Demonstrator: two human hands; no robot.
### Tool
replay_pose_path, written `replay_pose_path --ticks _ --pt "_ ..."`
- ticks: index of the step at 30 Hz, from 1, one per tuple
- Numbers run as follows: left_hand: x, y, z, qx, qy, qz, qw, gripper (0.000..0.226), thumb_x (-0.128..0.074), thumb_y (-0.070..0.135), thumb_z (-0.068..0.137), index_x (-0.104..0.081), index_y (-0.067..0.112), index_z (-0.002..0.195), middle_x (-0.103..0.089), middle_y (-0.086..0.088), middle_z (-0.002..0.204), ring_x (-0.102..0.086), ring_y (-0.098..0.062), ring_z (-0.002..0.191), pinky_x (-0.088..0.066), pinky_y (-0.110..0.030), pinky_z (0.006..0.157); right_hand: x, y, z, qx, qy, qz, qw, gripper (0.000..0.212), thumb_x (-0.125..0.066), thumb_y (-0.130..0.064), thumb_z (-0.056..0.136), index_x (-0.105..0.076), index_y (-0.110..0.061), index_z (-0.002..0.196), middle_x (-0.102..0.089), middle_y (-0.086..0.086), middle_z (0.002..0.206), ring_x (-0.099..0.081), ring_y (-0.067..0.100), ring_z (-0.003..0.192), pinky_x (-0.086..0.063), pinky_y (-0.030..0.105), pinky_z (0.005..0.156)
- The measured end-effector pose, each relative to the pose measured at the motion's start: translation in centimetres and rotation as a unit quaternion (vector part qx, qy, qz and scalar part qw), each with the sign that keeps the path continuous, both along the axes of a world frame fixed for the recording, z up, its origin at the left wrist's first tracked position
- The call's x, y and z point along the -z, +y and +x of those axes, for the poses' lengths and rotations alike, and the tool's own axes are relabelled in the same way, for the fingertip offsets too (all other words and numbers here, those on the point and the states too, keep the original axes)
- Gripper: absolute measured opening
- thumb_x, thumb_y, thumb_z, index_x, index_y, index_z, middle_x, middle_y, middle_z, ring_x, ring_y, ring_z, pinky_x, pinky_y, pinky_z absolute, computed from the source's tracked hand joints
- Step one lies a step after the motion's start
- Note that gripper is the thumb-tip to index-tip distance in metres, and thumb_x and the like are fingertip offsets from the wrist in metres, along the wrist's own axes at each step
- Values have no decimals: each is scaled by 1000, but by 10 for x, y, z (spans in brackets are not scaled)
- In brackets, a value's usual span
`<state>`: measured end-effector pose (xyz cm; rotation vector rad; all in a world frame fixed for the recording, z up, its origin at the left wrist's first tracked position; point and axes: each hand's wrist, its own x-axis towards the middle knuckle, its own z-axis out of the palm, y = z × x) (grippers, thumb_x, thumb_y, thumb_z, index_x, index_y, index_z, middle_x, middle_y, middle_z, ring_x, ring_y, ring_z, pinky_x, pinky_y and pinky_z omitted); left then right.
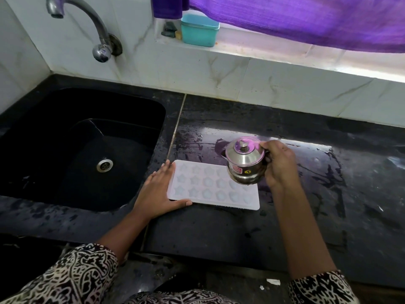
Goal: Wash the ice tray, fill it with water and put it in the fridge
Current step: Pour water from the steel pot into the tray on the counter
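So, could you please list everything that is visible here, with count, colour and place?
counter: 1, black, wet, across the front
sink: 1, black, set in the counter, left
tap: 1, metal, above the sink
ice tray: 1, white, on the counter right of the sink
steel pot: 1, silver, held over the tray's right end
box: 1, teal, on the window sill
curtain: 1, purple, top right
left hand: 1, flat against the tray's left end
right hand: 1, gripping the pot
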<state>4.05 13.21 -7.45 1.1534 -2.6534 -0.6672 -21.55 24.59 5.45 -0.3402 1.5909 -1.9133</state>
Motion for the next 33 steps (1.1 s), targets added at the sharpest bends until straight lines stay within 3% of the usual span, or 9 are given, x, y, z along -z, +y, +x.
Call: replay_pose_path --ticks 8,12,16,20,22,27,33 --pt "-2 0 1 -28 1 6 1000 137 -34 101 49 0 23 156 31 8 153 27 -12 143 2 -40 120 10 -27 40 -61 44 33 997 32 -59 0 80 -45 -14 55 -39 -7 44 -37 5 43 -34 14 43" --pt "0 -1 1 -20 6 19 1000 138 -38 99 50 6 21 155 18 7 159 17 -12 148 3 -39 121 11 -32 53 -70 62 53 994 36 -60 1 80 -43 -14 52 -40 -8 41 -38 4 39 -36 15 42" --pt "0 -4 3 3 19 27 999 134 -44 94 51 -2 21 156 -6 6 164 2 -11 150 5 -40 120 9 -35 62 -61 100 81 990 39 -61 1 80 -41 -15 51 -39 -4 46 -36 5 41 -36 17 44" --pt "0 -3 4 15 19 16 1000 132 -37 94 52 -3 19 156 -1 6 164 9 -1 144 7 -40 120 6 -36 68 -53 135 102 984 35 -62 0 80 -40 -12 55 -37 4 53 -34 11 49 -34 23 50" --pt "0 -3 4 11 19 15 1000 132 -35 94 52 -4 19 156 0 5 164 5 -5 147 7 -40 120 5 -37 71 -50 143 110 982 34 -62 -1 80 -41 -12 55 -37 5 54 -34 13 52 -34 25 52" --pt "1 1 5 11 11 0 1000 120 -53 84 68 -4 19 156 -1 5 164 1 -10 150 5 -39 120 6 -38 79 -46 151 121 980 33 -62 -2 80 -41 -11 56 -37 7 56 -35 15 53 -34 26 53" --pt "0 -1 5 7 21 -7 1000 116 -52 83 70 -6 20 156 -4 8 164 0 -7 149 3 -40 121 8 -44 85 -43 161 135 977 30 -64 -4 79 -43 -10 59 -39 11 60 -38 20 59 -37 30 57"
